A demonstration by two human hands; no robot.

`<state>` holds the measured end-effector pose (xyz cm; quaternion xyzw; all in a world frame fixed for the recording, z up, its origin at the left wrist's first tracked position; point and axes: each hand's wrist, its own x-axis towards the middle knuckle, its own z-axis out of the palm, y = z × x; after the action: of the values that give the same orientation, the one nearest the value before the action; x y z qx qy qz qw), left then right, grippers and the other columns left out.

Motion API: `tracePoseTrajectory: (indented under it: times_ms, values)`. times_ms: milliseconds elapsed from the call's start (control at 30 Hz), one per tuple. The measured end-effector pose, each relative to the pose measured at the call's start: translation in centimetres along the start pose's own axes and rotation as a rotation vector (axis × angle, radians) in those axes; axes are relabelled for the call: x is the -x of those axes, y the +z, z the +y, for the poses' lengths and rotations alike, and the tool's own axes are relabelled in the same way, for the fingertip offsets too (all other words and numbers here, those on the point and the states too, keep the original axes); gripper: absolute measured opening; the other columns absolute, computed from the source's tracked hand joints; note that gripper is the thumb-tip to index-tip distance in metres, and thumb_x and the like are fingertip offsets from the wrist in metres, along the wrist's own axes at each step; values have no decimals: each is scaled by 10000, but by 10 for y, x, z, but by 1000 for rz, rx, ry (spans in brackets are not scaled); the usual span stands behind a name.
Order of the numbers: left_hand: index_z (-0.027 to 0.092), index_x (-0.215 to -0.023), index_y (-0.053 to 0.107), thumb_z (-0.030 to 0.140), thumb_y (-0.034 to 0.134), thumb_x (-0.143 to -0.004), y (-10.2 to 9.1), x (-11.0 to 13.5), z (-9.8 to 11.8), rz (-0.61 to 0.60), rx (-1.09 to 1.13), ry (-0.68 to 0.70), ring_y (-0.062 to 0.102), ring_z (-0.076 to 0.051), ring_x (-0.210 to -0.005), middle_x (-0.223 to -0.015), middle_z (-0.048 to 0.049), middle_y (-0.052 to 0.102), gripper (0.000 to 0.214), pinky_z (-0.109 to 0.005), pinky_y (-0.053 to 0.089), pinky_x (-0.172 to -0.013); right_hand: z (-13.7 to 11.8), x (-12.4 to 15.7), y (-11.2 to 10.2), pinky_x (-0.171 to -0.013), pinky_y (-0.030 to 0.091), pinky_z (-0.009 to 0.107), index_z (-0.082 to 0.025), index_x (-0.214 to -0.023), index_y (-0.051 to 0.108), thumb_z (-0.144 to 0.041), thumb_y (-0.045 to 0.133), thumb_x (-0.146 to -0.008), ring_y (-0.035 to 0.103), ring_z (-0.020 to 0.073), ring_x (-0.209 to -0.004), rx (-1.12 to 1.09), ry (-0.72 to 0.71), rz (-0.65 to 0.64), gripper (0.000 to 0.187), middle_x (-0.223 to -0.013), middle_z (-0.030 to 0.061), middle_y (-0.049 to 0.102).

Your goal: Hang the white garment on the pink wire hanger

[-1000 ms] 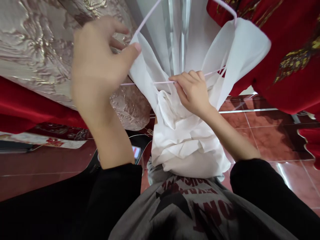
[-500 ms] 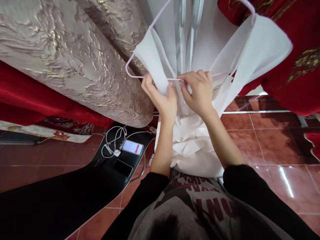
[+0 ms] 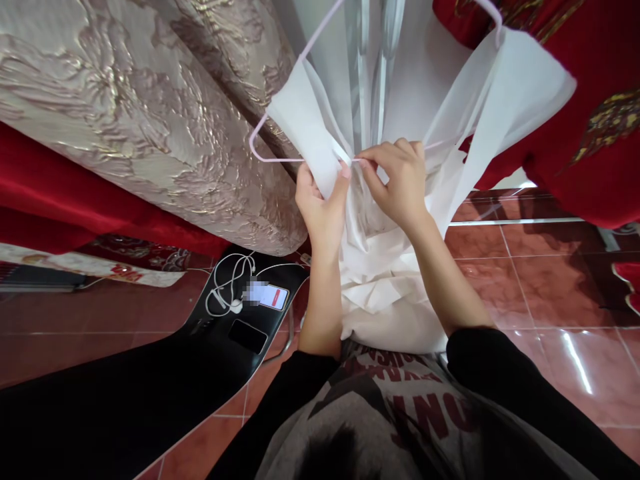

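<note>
A sheer white garment point(image 3: 520, 87) hangs on a pale pink hanger point(image 3: 275, 160), its lower part bunched up near my lap. My left hand point(image 3: 323, 207) grips the garment's left strip of cloth just under the hanger's bottom bar, thumb in front and fingers behind. Between thumb and forefinger, my right hand point(image 3: 397, 177) pinches the bottom bar close to the middle. Part of the bar is hidden behind that cloth strip and my right hand.
To the left hangs a thick beige embossed fabric point(image 3: 150, 133) with red cloth point(image 3: 90, 200) below it. A black bench point(image 3: 125, 387) holds a lit phone point(image 3: 274, 297), a dark phone point(image 3: 247, 337) and a white cable point(image 3: 215, 297). Red embroidered fabric point(image 3: 565, 180) hangs at right above red floor tiles point(image 3: 550, 287).
My left hand has shifted slightly lower, its fingers coming off the hanger's bar and closing on the cloth strip, which now covers more of the bar. My right hand stays at the bar.
</note>
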<state>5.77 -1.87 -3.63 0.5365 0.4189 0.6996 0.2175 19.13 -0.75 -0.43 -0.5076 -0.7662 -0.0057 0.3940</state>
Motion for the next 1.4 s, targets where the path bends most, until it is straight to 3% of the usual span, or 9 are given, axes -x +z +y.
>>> tracePoseTrajectory:
  times_ms: [233, 467, 600, 767, 900, 1000, 1133, 1267, 1400]
  values:
    - [172, -929, 700, 486, 754, -874, -4, -3, 11, 6, 76, -76, 703, -219, -861, -886, -46, 711, 324, -327, 584, -810, -1, 0, -1, -968, 365, 381, -238, -1029, 687, -482, 302, -1045, 502, 160, -874, 19, -11, -12, 456, -919, 48, 653]
    - [178, -865, 724, 376, 729, -905, -10, -5, 25, 22, 166, -200, 687, -200, -823, -854, -38, 702, 202, -296, 553, -768, -2, 1, -1, -932, 352, 363, -240, -1014, 685, -474, 310, -1049, 498, 151, -869, 9, -25, 6, 443, -891, 35, 642]
    - [172, -607, 641, 306, 698, -931, -22, -23, 40, -7, 164, -195, 600, -155, -642, -649, -23, 610, 356, -281, 524, -695, -1, 0, -1, -913, 342, 363, -241, -993, 681, -427, 365, -1040, 491, 152, -844, 4, -26, 8, 370, -863, 23, 638]
    - [209, -824, 735, 168, 592, -982, -41, -68, 72, -164, 430, -239, 619, -180, -716, -718, -33, 590, 217, -318, 561, -768, -2, -2, -1, -933, 341, 372, -244, -979, 658, -459, 339, -1043, 478, 149, -856, -70, -15, -12, 390, -862, 18, 626]
    - [154, -982, 737, 139, 381, -1081, -59, -97, 94, -267, 620, -366, 653, -134, -1074, -1046, -18, 658, 369, -237, 554, -902, -5, -2, -6, -968, 337, 386, -265, -978, 650, -518, 327, -1033, 459, 149, -861, -122, -7, -44, 414, -873, 24, 633]
    - [269, -959, 712, 150, 459, -1046, -73, -101, 89, -165, 577, -351, 450, -113, -1401, -1260, 77, 643, 293, -243, 565, -998, -4, -3, -10, -980, 335, 400, -265, -985, 656, -496, 354, -1030, 471, 158, -878, -121, 0, -58, 382, -885, 30, 642]
    - [311, -985, 681, 175, 495, -1007, -84, -82, 54, 95, 577, -276, 314, -78, -1482, -1325, 131, 611, 231, -250, 513, -1097, 1, -2, -11, -968, 339, 398, -270, -988, 670, -466, 368, -1035, 486, 157, -879, -82, 0, -41, 363, -885, 21, 653]
    - [226, -928, 583, 205, 466, -1029, -68, -48, 29, 433, 665, -435, 562, -117, -1231, -1241, 53, 666, 156, -231, 531, -924, 1, -1, -10, -957, 346, 396, -246, -1009, 687, -504, 337, -1036, 504, 168, -897, -79, 2, -42, 435, -911, 42, 648]
    - [229, -1003, 604, 307, 385, -1065, -32, -22, 34, 284, 666, -608, 619, -172, -825, -1166, -30, 697, 241, -286, 488, -665, -8, -2, -8, -954, 356, 390, -286, -1057, 676, -480, 337, -1035, 502, 164, -915, -56, 8, -56, 391, -943, 23, 659]
